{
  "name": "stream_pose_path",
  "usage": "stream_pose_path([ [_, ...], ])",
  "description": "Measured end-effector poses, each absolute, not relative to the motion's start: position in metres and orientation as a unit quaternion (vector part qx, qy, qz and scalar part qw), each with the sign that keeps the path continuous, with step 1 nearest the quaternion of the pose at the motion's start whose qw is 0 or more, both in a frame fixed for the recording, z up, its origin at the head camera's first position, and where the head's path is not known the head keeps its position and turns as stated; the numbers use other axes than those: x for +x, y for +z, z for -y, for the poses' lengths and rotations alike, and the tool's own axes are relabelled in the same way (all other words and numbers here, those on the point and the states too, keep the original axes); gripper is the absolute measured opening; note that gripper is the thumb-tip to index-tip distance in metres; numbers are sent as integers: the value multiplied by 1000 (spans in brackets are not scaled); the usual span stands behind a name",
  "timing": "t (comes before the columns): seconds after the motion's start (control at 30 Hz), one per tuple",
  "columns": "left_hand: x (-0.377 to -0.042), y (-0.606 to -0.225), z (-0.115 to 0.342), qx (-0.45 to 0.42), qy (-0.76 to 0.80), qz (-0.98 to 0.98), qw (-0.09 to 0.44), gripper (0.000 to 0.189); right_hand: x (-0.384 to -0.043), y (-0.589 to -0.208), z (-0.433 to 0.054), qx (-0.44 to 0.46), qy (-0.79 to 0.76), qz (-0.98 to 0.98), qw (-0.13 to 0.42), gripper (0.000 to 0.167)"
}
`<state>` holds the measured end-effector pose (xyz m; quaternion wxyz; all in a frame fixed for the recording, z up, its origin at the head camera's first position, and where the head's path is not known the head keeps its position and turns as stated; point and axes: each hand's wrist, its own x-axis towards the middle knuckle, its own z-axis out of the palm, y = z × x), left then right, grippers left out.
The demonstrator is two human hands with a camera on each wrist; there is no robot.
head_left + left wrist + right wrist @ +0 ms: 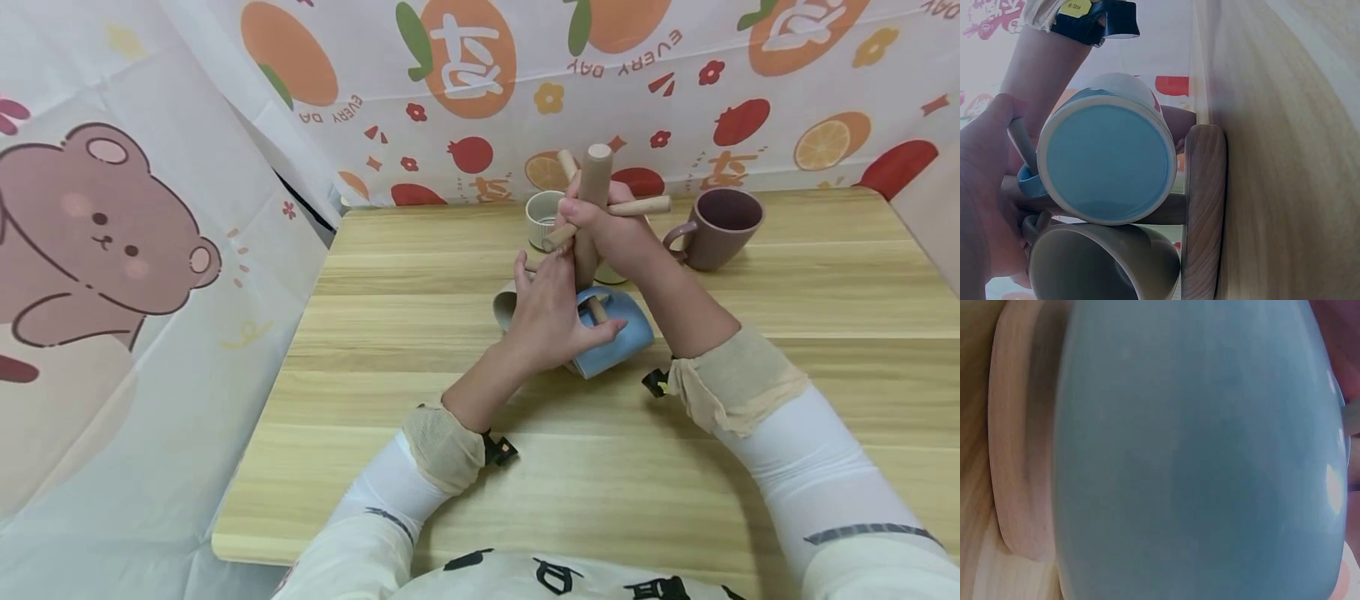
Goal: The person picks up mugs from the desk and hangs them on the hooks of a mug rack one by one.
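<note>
A wooden mug tree [595,179] stands upright on the table, pegs sticking out from its post. High on the post my right hand [613,229] grips it among the upper pegs. Lower down, my left hand [542,315] holds the post, thumb stretched across the blue mug [615,337]. That mug hangs by its handle on a low peg, and its round bottom fills the middle of the left wrist view. Beside it hangs a beige mug [1104,262], partly behind my left hand in the head view. The blue mug covers most of the right wrist view, overlapping the wooden base [1013,450].
A purple-brown mug [723,229] stands to the right, handle facing the tree. Behind the tree is a pale ribbed cup [540,218]. A printed cloth [352,158] hangs along the wooden table's [360,400] back edge.
</note>
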<state>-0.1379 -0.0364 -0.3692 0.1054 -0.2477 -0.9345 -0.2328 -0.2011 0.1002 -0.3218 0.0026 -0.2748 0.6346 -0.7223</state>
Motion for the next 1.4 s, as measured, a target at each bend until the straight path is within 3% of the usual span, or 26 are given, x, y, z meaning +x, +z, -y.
stream_pose_path([
  [0.17,-139,-369,37,-251,-230,935,102,111,-199,-325,-96,-262,-735,-625,-28,8],
  [0.77,-143,-367,41,-269,-239,929,90,114,-197,-327,-92,-259,-761,-593,-58,8],
  [1.03,-151,-359,55,-319,-256,912,32,123,-191,-327,-91,-256,-747,-606,-94,26],
  [1.4,-158,-348,67,-380,-298,875,-13,116,-175,-322,-87,-194,-692,-683,-135,54],
])
